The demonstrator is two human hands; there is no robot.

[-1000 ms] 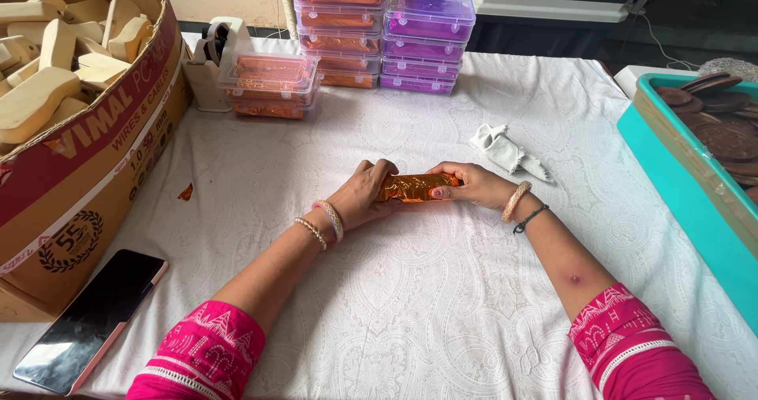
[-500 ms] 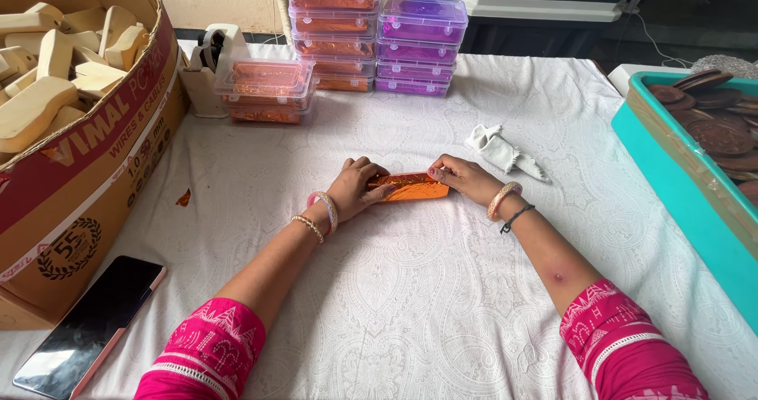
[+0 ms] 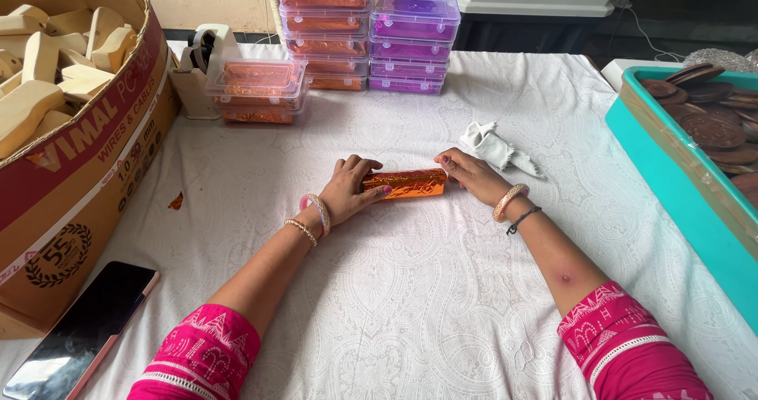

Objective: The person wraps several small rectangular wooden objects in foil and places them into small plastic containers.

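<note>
Pinching a small orange foil-wrapped block from both ends here: left hand has its fingers curled over the left end, right hand has its fingers pressed flat to the right end, block lying on the white surface. Just past the right fingers sits a crumpled white cloth. Loads of bare cloth nearer the body. Beyond the fingers, stacked boxes; cardboard carton far left, teal tray at the right edge.
</note>
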